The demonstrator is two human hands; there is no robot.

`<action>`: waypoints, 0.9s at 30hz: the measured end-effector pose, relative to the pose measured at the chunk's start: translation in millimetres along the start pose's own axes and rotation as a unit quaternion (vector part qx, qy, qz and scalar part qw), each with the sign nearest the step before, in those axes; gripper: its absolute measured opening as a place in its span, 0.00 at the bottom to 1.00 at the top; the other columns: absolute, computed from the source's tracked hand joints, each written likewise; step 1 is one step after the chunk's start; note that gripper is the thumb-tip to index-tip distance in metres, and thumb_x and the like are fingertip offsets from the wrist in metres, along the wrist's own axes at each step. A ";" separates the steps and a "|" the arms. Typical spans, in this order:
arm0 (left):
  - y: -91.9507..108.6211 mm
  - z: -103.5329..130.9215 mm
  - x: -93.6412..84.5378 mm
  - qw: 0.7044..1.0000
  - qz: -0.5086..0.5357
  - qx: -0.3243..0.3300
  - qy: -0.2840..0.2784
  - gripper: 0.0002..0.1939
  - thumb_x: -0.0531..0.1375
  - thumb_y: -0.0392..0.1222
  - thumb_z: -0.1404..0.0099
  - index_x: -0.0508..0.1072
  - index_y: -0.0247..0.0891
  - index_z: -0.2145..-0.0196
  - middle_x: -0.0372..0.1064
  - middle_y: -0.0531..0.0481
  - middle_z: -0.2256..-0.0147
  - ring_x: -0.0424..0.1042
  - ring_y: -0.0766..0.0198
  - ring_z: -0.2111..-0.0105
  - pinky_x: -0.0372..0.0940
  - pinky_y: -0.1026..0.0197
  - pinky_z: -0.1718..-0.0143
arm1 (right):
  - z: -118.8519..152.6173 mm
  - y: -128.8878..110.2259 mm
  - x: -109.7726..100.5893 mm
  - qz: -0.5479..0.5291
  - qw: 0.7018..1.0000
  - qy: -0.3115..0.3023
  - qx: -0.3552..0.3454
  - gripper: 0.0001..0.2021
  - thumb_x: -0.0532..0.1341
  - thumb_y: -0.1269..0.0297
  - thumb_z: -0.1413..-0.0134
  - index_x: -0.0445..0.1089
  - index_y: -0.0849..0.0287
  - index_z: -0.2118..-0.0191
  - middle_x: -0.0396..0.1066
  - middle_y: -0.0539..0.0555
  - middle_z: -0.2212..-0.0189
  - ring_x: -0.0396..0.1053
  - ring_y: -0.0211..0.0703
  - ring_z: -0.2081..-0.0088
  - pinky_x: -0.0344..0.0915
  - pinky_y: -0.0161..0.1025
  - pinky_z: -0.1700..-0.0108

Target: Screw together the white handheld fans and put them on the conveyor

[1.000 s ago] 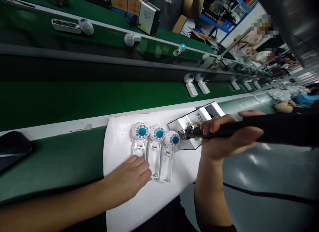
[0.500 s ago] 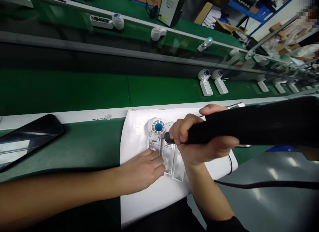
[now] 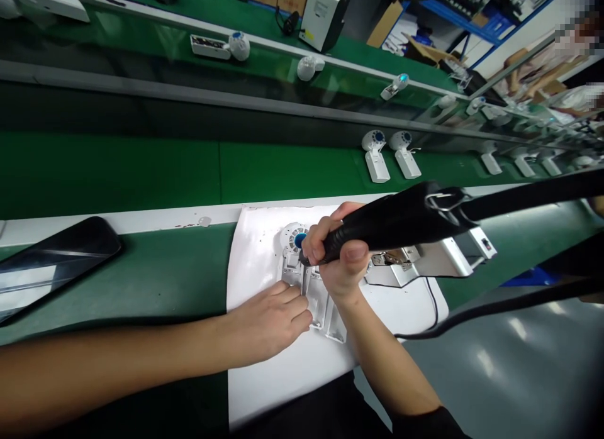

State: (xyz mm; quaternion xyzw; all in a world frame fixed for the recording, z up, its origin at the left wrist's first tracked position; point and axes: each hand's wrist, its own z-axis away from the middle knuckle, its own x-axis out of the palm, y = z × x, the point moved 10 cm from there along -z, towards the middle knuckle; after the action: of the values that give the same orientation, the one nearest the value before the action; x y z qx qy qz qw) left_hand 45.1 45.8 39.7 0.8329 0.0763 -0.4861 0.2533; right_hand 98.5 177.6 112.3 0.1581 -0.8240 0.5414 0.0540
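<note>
My right hand (image 3: 337,253) is wrapped round a black power screwdriver (image 3: 391,222), its tip pointing left and down over a white fan part (image 3: 294,239) with a blue centre. My left hand (image 3: 278,319) rests with curled fingers on the handle end of that part, pressing or gripping it. Beside it on the white mat (image 3: 268,388) lie further white open handle shells (image 3: 336,326), partly covered by my right hand. The screwdriver's exact contact point is hidden by my fingers.
A dark phone-like slab (image 3: 61,263) lies at the left. A metal dispenser (image 3: 429,260) stands right of my right hand. Two white fans (image 3: 376,159) lie on the green belt (image 3: 117,175). A black cable (image 3: 472,316) crosses at the right.
The screwdriver and my right hand have shifted left and its rear has swung, uncovering the metal dispenser. The fans on the belt have moved slightly left. My left hand has stayed in place.
</note>
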 end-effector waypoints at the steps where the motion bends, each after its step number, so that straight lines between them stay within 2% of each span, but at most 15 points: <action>1: -0.4 0.1 -0.1 1.000 -0.001 0.001 -0.003 0.10 0.60 0.34 0.21 0.70 0.39 0.64 0.69 0.50 0.65 0.67 0.56 0.62 0.58 0.52 0.59 | 0.6 1.1 -0.5 -0.002 1.000 0.003 -0.001 0.24 0.70 0.37 0.41 0.64 0.49 0.57 0.62 0.36 0.85 0.51 0.33 0.89 0.53 0.32 0.85; 4: 2.7 1.2 -2.8 1.000 0.013 0.013 -0.025 0.03 0.62 0.39 0.22 0.74 0.38 0.56 0.70 0.49 0.63 0.67 0.55 0.62 0.60 0.52 0.58 | 1.5 3.0 0.2 -0.022 1.000 -0.001 -0.007 0.22 0.70 0.39 0.40 0.67 0.50 0.55 0.64 0.38 0.84 0.53 0.33 0.88 0.54 0.32 0.84; 6: 5.9 3.3 -5.2 0.998 0.039 0.017 -0.049 0.16 0.63 0.44 0.26 0.73 0.35 0.45 0.71 0.47 0.61 0.67 0.53 0.61 0.62 0.50 0.55 | 0.2 -7.0 -0.2 -0.029 0.999 -0.010 -0.027 0.24 0.69 0.38 0.38 0.70 0.50 0.50 0.67 0.40 0.82 0.56 0.34 0.87 0.56 0.33 0.84; 8: 3.7 5.7 -6.5 0.996 0.058 0.009 -0.071 0.24 0.63 0.42 0.30 0.71 0.33 0.39 0.72 0.44 0.57 0.68 0.51 0.59 0.63 0.49 0.53 | -1.7 -34.9 -8.9 -0.020 0.996 0.005 -0.081 0.27 0.68 0.35 0.37 0.71 0.49 0.44 0.73 0.43 0.77 0.62 0.36 0.85 0.59 0.35 0.84; 10: -12.4 6.7 -7.2 0.995 0.050 -0.021 -0.084 0.24 0.59 0.34 0.31 0.71 0.33 0.38 0.72 0.42 0.55 0.69 0.50 0.56 0.63 0.49 0.53 | -1.6 -73.9 -28.0 0.017 0.988 0.050 -0.146 0.28 0.68 0.35 0.37 0.72 0.47 0.41 0.76 0.46 0.72 0.67 0.39 0.83 0.63 0.37 0.84; 12: -48.8 4.7 -11.4 0.994 0.014 -0.076 -0.083 0.29 0.54 0.26 0.31 0.70 0.33 0.34 0.73 0.41 0.53 0.70 0.50 0.54 0.64 0.50 0.52 | 0.1 -109.2 -52.4 0.093 0.972 0.110 -0.187 0.26 0.66 0.36 0.35 0.73 0.45 0.42 0.74 0.45 0.74 0.65 0.39 0.83 0.64 0.38 0.84; 15: -131.5 -1.0 -36.6 0.980 -0.051 -0.187 -0.051 0.31 0.48 0.27 0.27 0.67 0.33 0.29 0.73 0.36 0.49 0.70 0.45 0.48 0.67 0.46 0.48 | 5.7 -140.0 -90.8 0.209 0.928 0.210 -0.225 0.22 0.64 0.35 0.34 0.74 0.47 0.49 0.61 0.41 0.83 0.55 0.38 0.86 0.57 0.37 0.86; 17: -184.6 -3.3 -62.3 0.963 -0.077 -0.257 -0.030 0.29 0.48 0.35 0.22 0.64 0.34 0.27 0.73 0.35 0.47 0.71 0.43 0.46 0.69 0.42 0.45 | 8.6 -140.3 -109.7 0.233 0.908 0.255 -0.236 0.21 0.66 0.36 0.35 0.72 0.49 0.55 0.58 0.40 0.84 0.50 0.37 0.87 0.52 0.36 0.86; 18: -203.6 -4.3 -74.4 0.955 -0.090 -0.282 -0.026 0.29 0.49 0.39 0.21 0.63 0.34 0.26 0.73 0.35 0.47 0.71 0.42 0.46 0.70 0.41 0.45 | 9.0 -135.7 -115.8 0.231 0.906 0.266 -0.234 0.21 0.67 0.37 0.37 0.71 0.49 0.56 0.59 0.40 0.84 0.49 0.36 0.87 0.51 0.36 0.86; 20: -217.9 -7.9 -98.3 0.943 -0.138 -0.304 -0.006 0.29 0.52 0.44 0.20 0.62 0.36 0.26 0.72 0.34 0.46 0.71 0.39 0.45 0.71 0.38 0.47 | 8.2 -124.2 -119.3 0.222 0.913 0.262 -0.222 0.20 0.68 0.38 0.37 0.69 0.49 0.57 0.59 0.39 0.84 0.49 0.35 0.87 0.52 0.36 0.85; 21: -210.7 -11.4 -108.1 0.940 -0.168 -0.296 0.016 0.27 0.53 0.45 0.20 0.65 0.36 0.28 0.72 0.33 0.46 0.70 0.37 0.45 0.71 0.37 0.46 | 8.5 -120.5 -117.4 0.216 0.917 0.254 -0.220 0.20 0.69 0.39 0.37 0.69 0.49 0.57 0.59 0.39 0.84 0.49 0.35 0.87 0.51 0.35 0.85; 22: -192.9 -16.5 -113.9 0.944 -0.190 -0.267 0.044 0.24 0.53 0.45 0.19 0.69 0.35 0.31 0.71 0.32 0.46 0.70 0.37 0.44 0.70 0.36 0.46 | 9.3 -118.2 -114.2 0.209 0.922 0.245 -0.216 0.20 0.69 0.39 0.37 0.69 0.49 0.57 0.59 0.39 0.84 0.49 0.34 0.87 0.51 0.35 0.85; 23: -166.2 -22.7 -113.1 0.955 -0.191 -0.217 0.068 0.20 0.54 0.45 0.19 0.73 0.34 0.37 0.72 0.32 0.47 0.70 0.38 0.44 0.70 0.36 0.45 | 9.7 -115.8 -110.0 0.198 0.930 0.233 -0.205 0.20 0.69 0.39 0.38 0.69 0.48 0.56 0.59 0.39 0.84 0.50 0.35 0.87 0.52 0.35 0.85; 25: -96.0 -33.5 -91.3 0.987 -0.126 -0.068 0.078 0.13 0.55 0.43 0.19 0.77 0.34 0.50 0.74 0.37 0.53 0.72 0.45 0.49 0.70 0.41 0.45 | 8.7 -108.6 -98.7 0.155 0.955 0.197 -0.161 0.21 0.69 0.36 0.39 0.70 0.47 0.55 0.59 0.39 0.84 0.50 0.36 0.88 0.52 0.36 0.87; 27: -31.3 -35.5 -51.8 0.998 -0.026 0.060 0.015 0.12 0.58 0.46 0.20 0.77 0.36 0.56 0.75 0.43 0.58 0.73 0.52 0.54 0.70 0.45 0.44 | 8.1 -99.1 -85.5 0.105 0.975 0.163 -0.111 0.23 0.67 0.33 0.40 0.69 0.46 0.54 0.60 0.38 0.85 0.50 0.36 0.90 0.53 0.36 0.88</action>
State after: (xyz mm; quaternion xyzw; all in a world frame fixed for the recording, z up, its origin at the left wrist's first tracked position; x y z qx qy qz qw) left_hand 34.1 96.5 86.9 0.8512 0.0727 -0.4842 0.1891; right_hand 211.5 151.5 173.5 -0.0261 -0.8712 0.4674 0.1476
